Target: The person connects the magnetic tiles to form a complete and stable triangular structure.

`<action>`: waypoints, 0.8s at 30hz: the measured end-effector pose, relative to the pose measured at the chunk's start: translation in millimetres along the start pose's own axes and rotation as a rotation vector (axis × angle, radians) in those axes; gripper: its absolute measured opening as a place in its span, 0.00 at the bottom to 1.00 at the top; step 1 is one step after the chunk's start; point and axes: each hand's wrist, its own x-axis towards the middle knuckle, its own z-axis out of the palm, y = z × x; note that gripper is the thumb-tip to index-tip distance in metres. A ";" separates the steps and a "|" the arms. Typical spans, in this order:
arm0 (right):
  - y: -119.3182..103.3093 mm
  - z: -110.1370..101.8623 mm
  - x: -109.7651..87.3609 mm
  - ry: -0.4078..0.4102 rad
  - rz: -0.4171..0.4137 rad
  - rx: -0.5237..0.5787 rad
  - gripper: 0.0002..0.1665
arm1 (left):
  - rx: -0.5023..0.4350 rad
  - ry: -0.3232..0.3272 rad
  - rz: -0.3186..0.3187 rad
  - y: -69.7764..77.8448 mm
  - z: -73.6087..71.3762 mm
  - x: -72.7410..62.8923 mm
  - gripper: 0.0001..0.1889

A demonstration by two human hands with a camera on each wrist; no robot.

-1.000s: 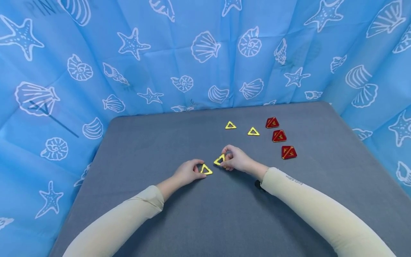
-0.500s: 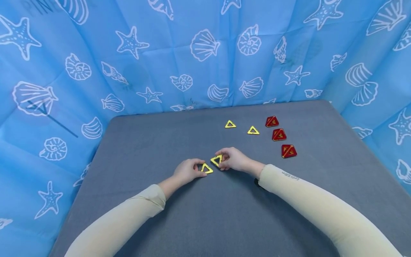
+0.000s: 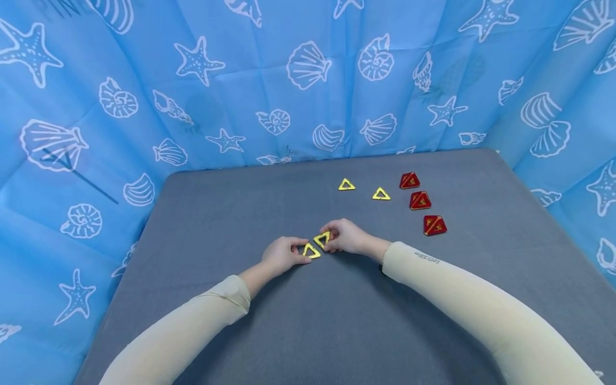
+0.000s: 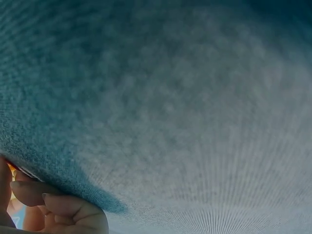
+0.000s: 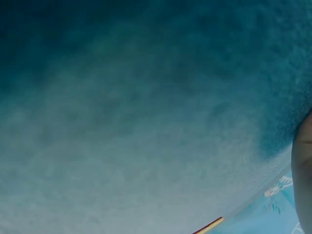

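Near the middle of the table, my left hand [image 3: 283, 253] pinches a yellow triangle tile [image 3: 313, 255] with an open centre between thumb and fingers. Just to its upper right, my right hand [image 3: 350, 236] pinches a second yellow triangle tile [image 3: 317, 243] by its right side. The two tiles lie edge to edge or almost so; I cannot tell whether they touch. In the left wrist view, curled fingers [image 4: 68, 212] fill the lower left corner, with a sliver of yellow beside them. Only part of a finger [image 5: 303, 175] shows in the right wrist view.
Farther back on the grey table [image 3: 231, 208] lie two more yellow triangle tiles, one at the left [image 3: 346, 185] and one at the right [image 3: 381, 194]. Three red pieces [image 3: 421, 200] form a column to their right. A blue shell-print curtain [image 3: 269, 80] encloses the back and sides.
My right hand has moved left with its yellow triangle tile, turning it and bringing it up against or close to the left one. The left hand has barely moved.
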 end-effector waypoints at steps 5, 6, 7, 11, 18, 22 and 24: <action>-2.2 1.5 0.7 -0.006 -0.036 -0.031 0.22 | -0.006 0.006 0.001 1.3 0.2 -0.8 0.25; -2.2 2.0 1.0 -0.006 -0.044 -0.036 0.22 | -0.008 0.007 0.004 1.1 0.2 -0.8 0.25; -2.3 2.5 1.2 -0.007 -0.052 -0.042 0.22 | -0.011 0.008 0.006 0.7 0.1 -0.8 0.25; -2.3 4.6 2.6 -0.010 -0.080 -0.073 0.21 | -0.020 0.011 0.009 -0.3 0.2 0.0 0.25; -3.1 6.0 3.9 -0.010 -0.092 -0.082 0.19 | -0.020 0.015 -0.005 2.0 -0.7 -0.3 0.24; -3.3 6.7 4.3 -0.015 -0.100 -0.096 0.19 | -0.017 0.011 -0.013 2.3 0.1 -0.3 0.24; -3.6 7.3 4.4 -0.015 -0.098 -0.105 0.20 | -0.013 0.013 -0.013 1.7 0.9 -0.3 0.24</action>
